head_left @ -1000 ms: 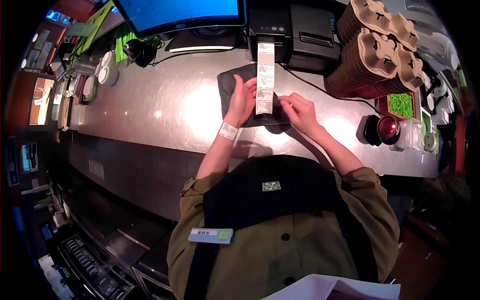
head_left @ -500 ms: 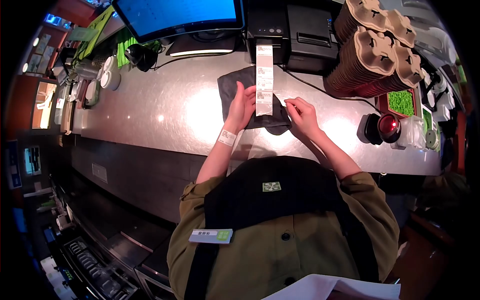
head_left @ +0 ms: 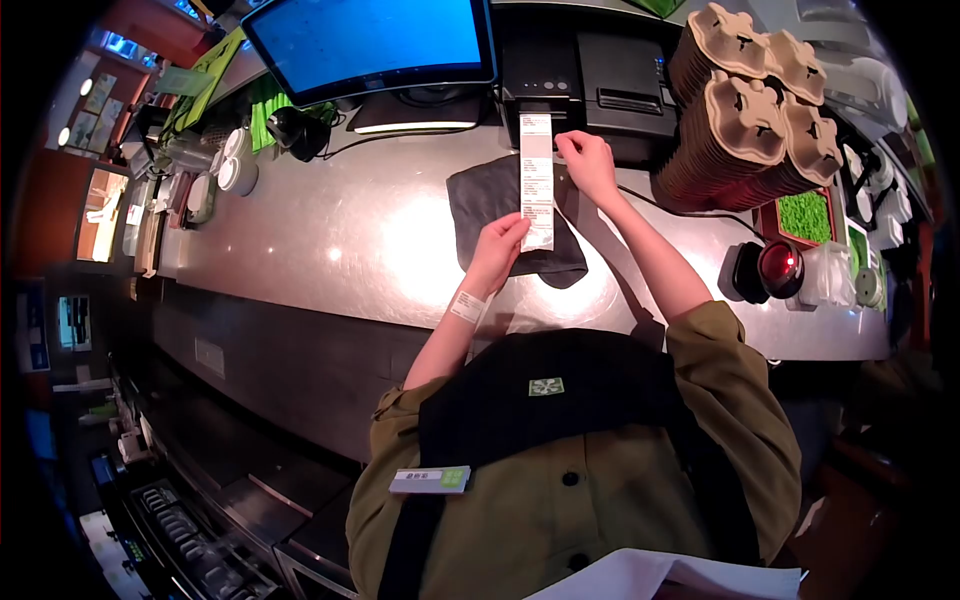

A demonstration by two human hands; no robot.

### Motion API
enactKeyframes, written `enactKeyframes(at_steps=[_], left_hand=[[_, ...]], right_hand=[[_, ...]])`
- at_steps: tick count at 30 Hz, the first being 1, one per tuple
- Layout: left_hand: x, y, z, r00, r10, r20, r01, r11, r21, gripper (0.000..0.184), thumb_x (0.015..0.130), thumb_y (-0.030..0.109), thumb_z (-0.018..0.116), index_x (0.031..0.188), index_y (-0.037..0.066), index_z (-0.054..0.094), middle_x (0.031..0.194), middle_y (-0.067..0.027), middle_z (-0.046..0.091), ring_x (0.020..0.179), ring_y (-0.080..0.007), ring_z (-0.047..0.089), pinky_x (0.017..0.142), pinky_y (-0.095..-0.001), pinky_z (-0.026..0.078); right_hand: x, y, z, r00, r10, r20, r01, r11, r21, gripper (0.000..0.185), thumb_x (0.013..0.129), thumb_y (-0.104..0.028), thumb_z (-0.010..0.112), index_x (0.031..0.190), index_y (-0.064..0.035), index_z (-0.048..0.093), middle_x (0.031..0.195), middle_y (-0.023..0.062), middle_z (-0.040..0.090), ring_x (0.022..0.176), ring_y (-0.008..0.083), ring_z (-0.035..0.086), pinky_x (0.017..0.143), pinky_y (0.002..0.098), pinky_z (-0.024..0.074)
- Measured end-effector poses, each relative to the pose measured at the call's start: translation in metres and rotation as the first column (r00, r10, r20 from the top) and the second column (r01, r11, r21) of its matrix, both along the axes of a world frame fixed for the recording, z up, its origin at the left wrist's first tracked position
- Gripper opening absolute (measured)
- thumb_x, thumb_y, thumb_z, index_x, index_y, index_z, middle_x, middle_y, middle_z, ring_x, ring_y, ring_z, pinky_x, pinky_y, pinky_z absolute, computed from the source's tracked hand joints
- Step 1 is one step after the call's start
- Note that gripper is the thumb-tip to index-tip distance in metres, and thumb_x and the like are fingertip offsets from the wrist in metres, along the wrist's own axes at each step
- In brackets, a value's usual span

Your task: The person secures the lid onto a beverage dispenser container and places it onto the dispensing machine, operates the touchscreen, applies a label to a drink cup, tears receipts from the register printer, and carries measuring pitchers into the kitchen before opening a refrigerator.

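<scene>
A long strip of printed labels (head_left: 537, 180) hangs out of the black label printer (head_left: 540, 75) over a dark folded cloth (head_left: 480, 200) on the steel counter. My left hand (head_left: 497, 252) pinches the strip's left edge near its lower end. Beside the strip's upper part, just below the printer's outlet, is my right hand (head_left: 590, 165). Its fingers are curled closed at the strip's right edge; whether they grip the paper I cannot make out. One printed label (head_left: 467, 306) is stuck on my left wrist.
Behind the counter (head_left: 330, 235) stand a monitor (head_left: 370, 50) and a second black printer (head_left: 625, 95). Stacked cardboard cup carriers (head_left: 720, 140) rise on the right, near a red-lit scanner (head_left: 778, 268) and a box of green filling (head_left: 804, 217). White lidded tubs (head_left: 237, 172) are at left.
My left hand has closed on the strip's lower left edge. My right hand has moved up toward the printer, its fingers beside the strip's top. The view has shifted slightly.
</scene>
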State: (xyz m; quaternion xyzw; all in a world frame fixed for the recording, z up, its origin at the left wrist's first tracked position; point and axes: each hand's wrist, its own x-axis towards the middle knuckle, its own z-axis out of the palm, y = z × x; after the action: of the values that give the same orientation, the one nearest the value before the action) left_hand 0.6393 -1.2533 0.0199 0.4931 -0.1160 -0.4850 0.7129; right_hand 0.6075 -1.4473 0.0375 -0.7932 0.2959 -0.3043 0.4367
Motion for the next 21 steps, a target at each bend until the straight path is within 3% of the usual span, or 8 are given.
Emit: enactKeyframes(at_steps=[3,4,7,21], left_hand=[[-0.001,0.001,-0.001,0.999,0.013,-0.044,-0.012,1.000,0.016,0.018,0.087,0.010,0.050,0.097,-0.004,0.057,0.091,-0.0044,0.060,0.081,-0.0083,0.055,0.073,-0.0199,0.044],[-0.002,0.001,0.001,0.998,0.018,-0.054,-0.017,1.000,0.017,0.019,0.087,0.010,0.050,0.097,-0.004,0.057,0.091,-0.0045,0.060,0.081,-0.0085,0.055,0.073,-0.0201,0.044],[-0.003,0.000,0.000,0.998,0.021,-0.063,-0.019,1.000,0.018,0.019,0.087,0.010,0.050,0.097,-0.004,0.057,0.091,-0.0051,0.060,0.081,-0.0092,0.056,0.074,-0.0210,0.044],[-0.002,0.001,0.001,0.996,-0.011,-0.084,0.014,0.999,0.041,0.022,0.088,0.013,0.048,0.099,-0.004,0.055,0.093,-0.0070,0.060,0.083,-0.0120,0.057,0.076,-0.0241,0.045]], right_hand=[[0.006,-0.002,0.010,0.988,0.011,-0.154,0.002,0.996,0.088,0.028,0.077,-0.030,0.053,0.080,-0.0054,0.066,0.069,0.0112,0.062,0.068,0.0294,0.060,0.063,0.0366,0.0454],[0.007,-0.001,0.011,0.986,-0.004,-0.168,0.017,0.997,0.077,0.028,0.076,-0.030,0.053,0.078,-0.0053,0.066,0.068,0.0112,0.062,0.067,0.0288,0.060,0.062,0.0365,0.0454],[0.011,0.003,0.005,0.994,-0.050,-0.095,0.052,0.998,0.021,0.030,0.076,-0.030,0.056,0.072,-0.0015,0.064,0.057,0.0057,0.059,0.053,0.0141,0.057,0.054,0.0277,0.0422],[0.013,-0.002,-0.011,1.000,0.001,-0.028,0.002,0.994,0.109,0.024,0.076,-0.022,0.058,0.073,0.0011,0.063,0.058,0.0044,0.060,0.054,0.0098,0.055,0.053,0.0247,0.0417]])
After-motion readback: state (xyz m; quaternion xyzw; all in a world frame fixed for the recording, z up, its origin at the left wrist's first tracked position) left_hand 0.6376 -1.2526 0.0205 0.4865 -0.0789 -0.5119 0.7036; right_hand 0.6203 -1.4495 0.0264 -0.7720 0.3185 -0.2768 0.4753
